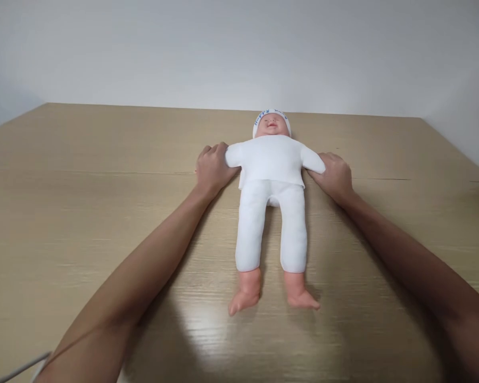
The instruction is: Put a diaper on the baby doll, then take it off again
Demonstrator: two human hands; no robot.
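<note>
A baby doll (272, 159) in a white top and white trousers lies on its back, head toward the far edge and bare feet toward me. It wears a white cap (270, 113) with blue lettering. My left hand (215, 166) is closed around the end of the doll's arm on the left side. On the other side, my right hand (335, 173) grips the opposite arm's end. The doll's hands are hidden by my fingers. Both its arms are stretched outward and slightly down, and the legs lie straight and a little apart.
The doll rests on a light wooden table (104, 229) with a thin seam running across it. Behind the far edge stands a pale wall (231, 53). A grey cable (22, 367) shows at the bottom left, near my left forearm.
</note>
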